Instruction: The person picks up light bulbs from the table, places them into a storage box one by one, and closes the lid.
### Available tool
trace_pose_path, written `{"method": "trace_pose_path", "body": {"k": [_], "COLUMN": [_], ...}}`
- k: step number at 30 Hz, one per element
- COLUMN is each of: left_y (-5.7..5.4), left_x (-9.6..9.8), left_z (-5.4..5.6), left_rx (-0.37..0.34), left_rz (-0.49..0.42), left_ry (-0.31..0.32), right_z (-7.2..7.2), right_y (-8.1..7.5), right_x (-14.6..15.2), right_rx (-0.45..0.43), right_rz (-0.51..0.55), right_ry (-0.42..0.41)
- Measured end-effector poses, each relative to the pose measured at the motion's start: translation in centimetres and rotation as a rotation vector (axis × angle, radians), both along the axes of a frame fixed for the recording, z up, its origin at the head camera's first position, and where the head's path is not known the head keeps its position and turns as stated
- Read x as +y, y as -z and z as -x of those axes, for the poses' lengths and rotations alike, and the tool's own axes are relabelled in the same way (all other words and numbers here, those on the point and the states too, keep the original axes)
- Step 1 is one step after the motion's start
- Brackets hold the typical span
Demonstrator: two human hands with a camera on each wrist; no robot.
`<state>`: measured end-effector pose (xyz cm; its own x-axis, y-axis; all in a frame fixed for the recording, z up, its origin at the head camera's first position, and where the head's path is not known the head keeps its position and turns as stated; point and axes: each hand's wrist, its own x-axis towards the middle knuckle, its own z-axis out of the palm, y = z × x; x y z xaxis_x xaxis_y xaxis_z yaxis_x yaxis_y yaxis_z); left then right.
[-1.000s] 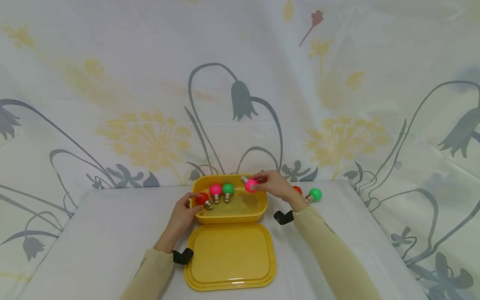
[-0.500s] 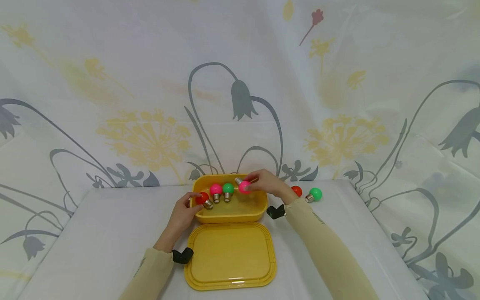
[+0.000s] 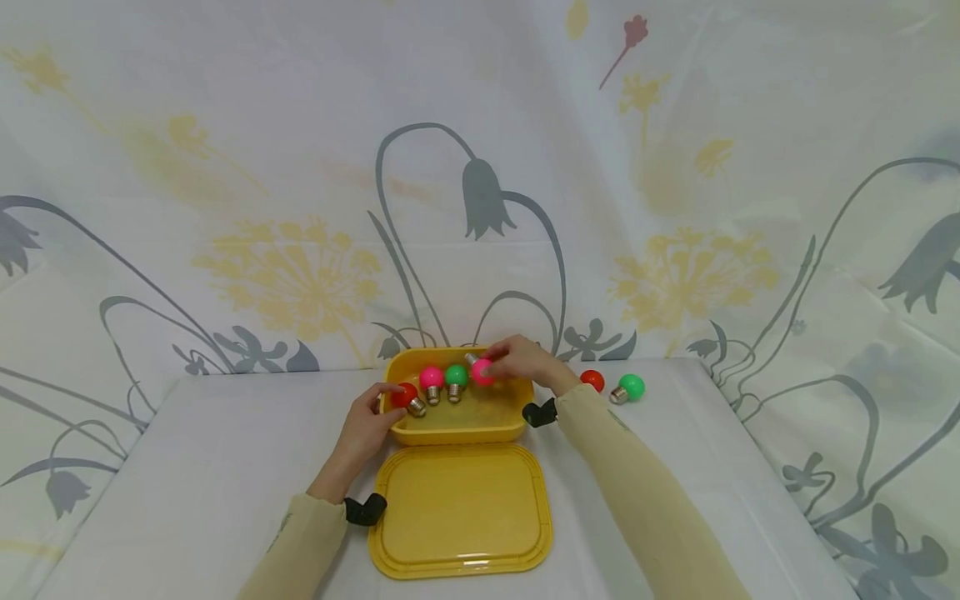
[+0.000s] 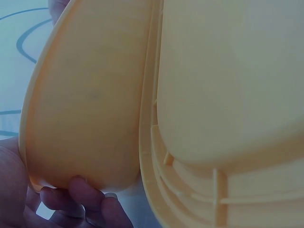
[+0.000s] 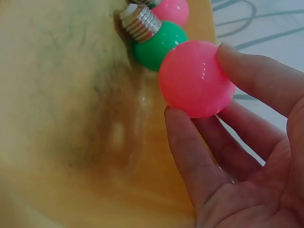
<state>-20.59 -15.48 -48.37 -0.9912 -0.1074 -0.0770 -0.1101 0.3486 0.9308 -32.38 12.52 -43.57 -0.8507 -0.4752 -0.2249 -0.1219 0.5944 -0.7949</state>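
In the head view my right hand (image 3: 525, 360) is over the right half of a yellow plastic box (image 3: 457, 437). It pinches a pink light bulb (image 3: 482, 372) between thumb and fingertips; the right wrist view shows the round pink bulb (image 5: 194, 80) close beside a green bulb (image 5: 164, 45). The held bulb's metal base points up and left. My left hand (image 3: 363, 429) grips the box's left end; fingers (image 4: 88, 194) curl against the outer wall in the left wrist view. Inside the box lie a red bulb (image 3: 405, 395), another pink bulb (image 3: 431, 378) and a green bulb (image 3: 456, 377).
A flat yellow lid (image 3: 461, 512) lies just in front of the box. To the right of the box, a second red bulb (image 3: 592, 381) and a second green bulb (image 3: 632, 387) rest on the white-covered table (image 3: 225, 467). A flower-patterned cloth (image 3: 315, 183) hangs behind.
My right hand has moved left over the box with the pink bulb, bringing it close to the green one. The red bulb outside has come into fuller view. My left hand stays put.
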Motion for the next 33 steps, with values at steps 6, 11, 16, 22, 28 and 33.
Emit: {"method": "trace_pose_path", "body": {"k": [6, 11, 16, 22, 28, 33], "left_y": [-0.1, -0.2, -0.1, 0.0, 0.0, -0.1], "left_x": [-0.1, -0.3, -0.3, -0.4, -0.4, -0.4], "left_z": [0.0, -0.1, -0.1, -0.1, -0.1, -0.1], "left_rx": [-0.008, -0.001, 0.002, 0.004, 0.009, 0.015], "left_rz": [0.010, 0.020, 0.028, 0.045, 0.052, 0.058], "left_ry": [0.011, 0.025, 0.033, 0.039, 0.051, 0.050], "right_z": [0.2, -0.1, -0.2, -0.4, -0.4, -0.5], "right_y": [0.0, -0.3, -0.3, -0.1, -0.3, -0.5], "right_x": [-0.1, -0.2, -0.4, -0.8, -1.3, -1.4], "right_rx": [-0.023, -0.015, 0.012, 0.040, 0.065, 0.068], "right_rz": [0.001, -0.014, -0.061, -0.144, -0.220, -0.246], "right_ry": [0.012, 0.015, 0.018, 0.006, 0.009, 0.017]}}
